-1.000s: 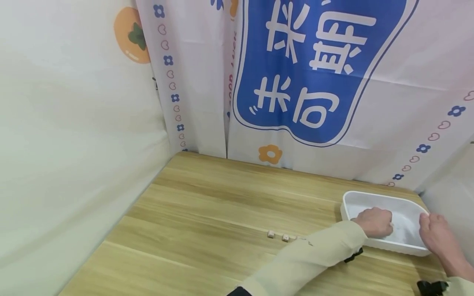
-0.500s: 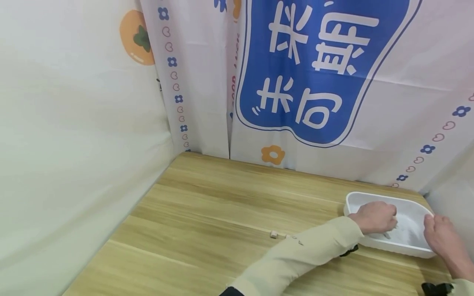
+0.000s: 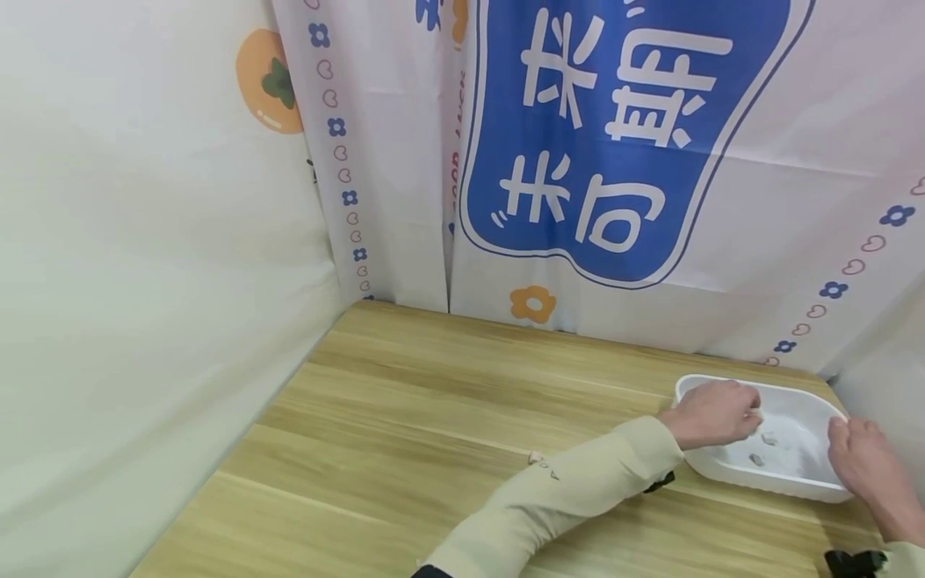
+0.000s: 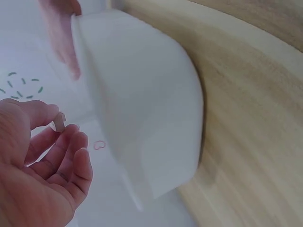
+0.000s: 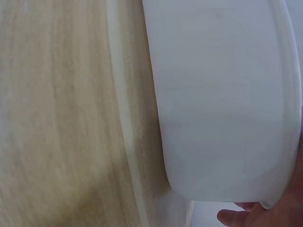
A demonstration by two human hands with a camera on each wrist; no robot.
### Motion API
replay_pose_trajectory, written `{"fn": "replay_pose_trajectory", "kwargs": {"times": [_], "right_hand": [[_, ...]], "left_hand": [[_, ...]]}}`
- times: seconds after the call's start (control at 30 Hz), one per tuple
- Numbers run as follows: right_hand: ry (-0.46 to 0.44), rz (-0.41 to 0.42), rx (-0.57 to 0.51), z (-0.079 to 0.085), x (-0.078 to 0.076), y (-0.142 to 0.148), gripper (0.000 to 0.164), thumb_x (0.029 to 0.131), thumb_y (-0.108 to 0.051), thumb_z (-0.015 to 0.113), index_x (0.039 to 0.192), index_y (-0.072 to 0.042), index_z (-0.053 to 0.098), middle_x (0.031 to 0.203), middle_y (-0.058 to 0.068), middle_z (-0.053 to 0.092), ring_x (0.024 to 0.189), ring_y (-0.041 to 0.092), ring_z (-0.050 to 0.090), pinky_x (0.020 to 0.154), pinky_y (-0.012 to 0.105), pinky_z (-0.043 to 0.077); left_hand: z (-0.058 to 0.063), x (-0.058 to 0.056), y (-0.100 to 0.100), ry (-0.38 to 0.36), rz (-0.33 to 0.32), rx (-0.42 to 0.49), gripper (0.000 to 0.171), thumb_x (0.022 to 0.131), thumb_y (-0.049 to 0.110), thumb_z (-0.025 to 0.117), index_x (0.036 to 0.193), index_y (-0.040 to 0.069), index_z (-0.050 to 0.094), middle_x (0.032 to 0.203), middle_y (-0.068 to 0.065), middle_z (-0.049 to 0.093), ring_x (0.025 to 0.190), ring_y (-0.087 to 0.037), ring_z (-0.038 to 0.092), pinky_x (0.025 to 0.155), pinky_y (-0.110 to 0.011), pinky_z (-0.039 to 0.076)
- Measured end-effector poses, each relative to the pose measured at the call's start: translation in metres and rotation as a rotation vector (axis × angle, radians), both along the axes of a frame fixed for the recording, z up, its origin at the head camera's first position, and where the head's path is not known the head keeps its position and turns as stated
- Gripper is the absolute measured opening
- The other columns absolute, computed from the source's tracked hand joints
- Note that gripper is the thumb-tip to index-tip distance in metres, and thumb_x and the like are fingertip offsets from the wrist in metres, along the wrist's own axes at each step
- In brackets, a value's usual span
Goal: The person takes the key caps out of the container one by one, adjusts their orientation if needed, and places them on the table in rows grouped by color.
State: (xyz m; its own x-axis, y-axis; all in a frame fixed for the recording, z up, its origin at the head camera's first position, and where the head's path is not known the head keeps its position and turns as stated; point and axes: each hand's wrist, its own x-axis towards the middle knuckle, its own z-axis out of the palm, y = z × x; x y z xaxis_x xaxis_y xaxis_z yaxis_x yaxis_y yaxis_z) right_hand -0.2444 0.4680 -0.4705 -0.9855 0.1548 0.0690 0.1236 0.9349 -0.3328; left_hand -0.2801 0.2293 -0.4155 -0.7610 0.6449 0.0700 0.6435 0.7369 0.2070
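Over the left part of the white tray (image 3: 780, 484), left hand (image 3: 715, 413) back up, fingers pointing right. Thumb and forefinger pinch a small pale block (image 4: 59, 121); other fingers loosely curled in left wrist view. Left sleeve (image 3: 556, 490) slants across the worktop (image 3: 405, 409) from bottom centre, forearm stretched out to the right. Right hand (image 3: 860, 457) grips the tray's right end, fingers over the rim, forearm coming in from lower right. Two small blocks (image 3: 756, 459) lie on the tray floor, apart. Another block (image 3: 535, 457) sits on the worktop just beside the left sleeve, partly hidden.
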Motion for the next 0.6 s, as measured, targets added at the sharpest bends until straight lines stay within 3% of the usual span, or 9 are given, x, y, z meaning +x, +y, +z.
{"fn": "replay_pose_trajectory", "kwargs": {"times": [0.2,0.6], "right_hand": [[0.002,0.005,0.008,0.002,0.0,-0.001,0.069,0.105,-0.034,0.009,0.12,0.03,0.029,0.113,0.044,0.029,0.104,0.062,0.036,0.09,0.069,0.034],[0.02,0.028,-0.013,-0.002,-0.001,0.002,0.07,0.105,-0.034,0.008,0.123,0.032,0.025,0.117,0.047,0.024,0.11,0.064,0.03,0.094,0.072,0.03]], "left_hand": [[0.005,0.002,-0.004,0.004,-0.001,-0.006,0.026,0.1,0.041,0.052,0.123,0.034,0.06,0.112,0.025,0.063,0.09,0.011,0.056,0.076,-0.005,0.043],[0.008,0.007,-0.027,0.091,-0.059,-0.055,0.025,0.1,0.04,0.051,0.121,0.031,0.062,0.108,0.021,0.064,0.085,0.008,0.054,0.077,-0.005,0.042]]}}
